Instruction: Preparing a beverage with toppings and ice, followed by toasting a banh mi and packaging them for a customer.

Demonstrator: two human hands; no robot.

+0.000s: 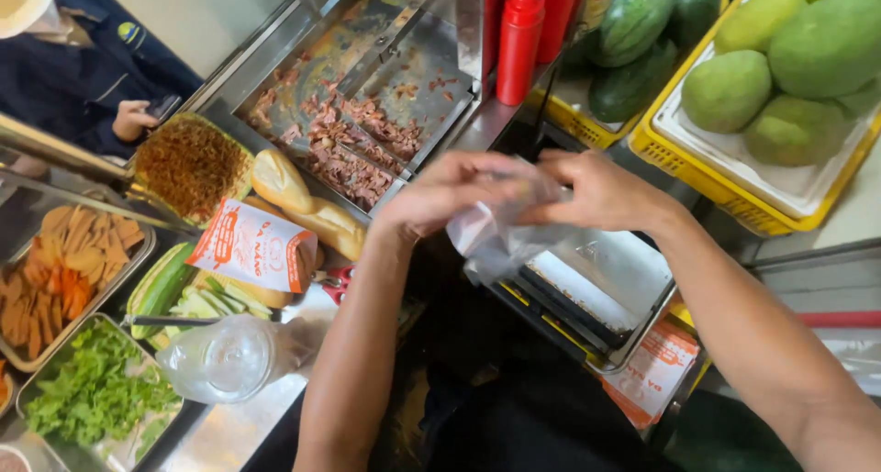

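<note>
Two hands are working one clear plastic bag (496,238) above the steel bench (601,279). The bag is hanging below both grips, long axis sloping down-left. Left hand (450,192) and right hand (601,192), equally near, are each pinching its upper edge closed. Nearby: two bread rolls (307,206), two red sauce bottles (520,36).

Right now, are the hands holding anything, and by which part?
Yes. Both the left hand and right hand grip a thin clear plastic bag by its top edge; the rest hangs below them.
</note>
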